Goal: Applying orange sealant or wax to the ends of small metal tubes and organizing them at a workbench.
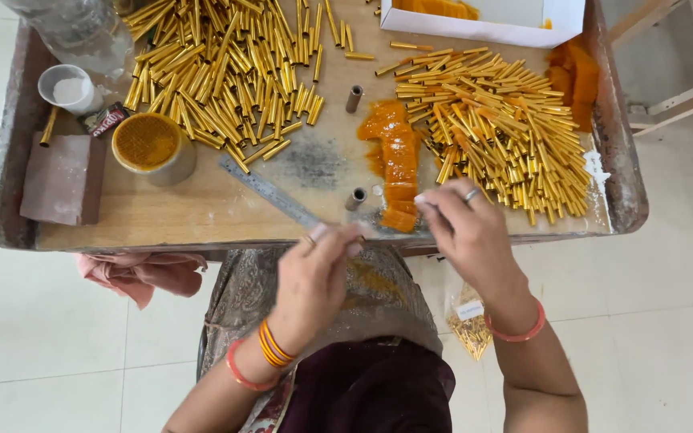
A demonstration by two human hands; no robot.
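Bare tabletop (202,204) between gold tube heaps (226,72), orange paste (395,160)

The white box (483,22) is cut off by the top edge, as is the clear plastic bag (82,28) to its left. The left hand (310,281) is motion-blurred (fingertips smeared), so whatever it pinches cannot be made out.

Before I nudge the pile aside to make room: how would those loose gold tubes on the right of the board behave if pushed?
The gold tubes look round and smooth, so they would probably roll and scatter. They seem thin and hollow, likely light. Some lie near the board's right rim, so a few might spill over.
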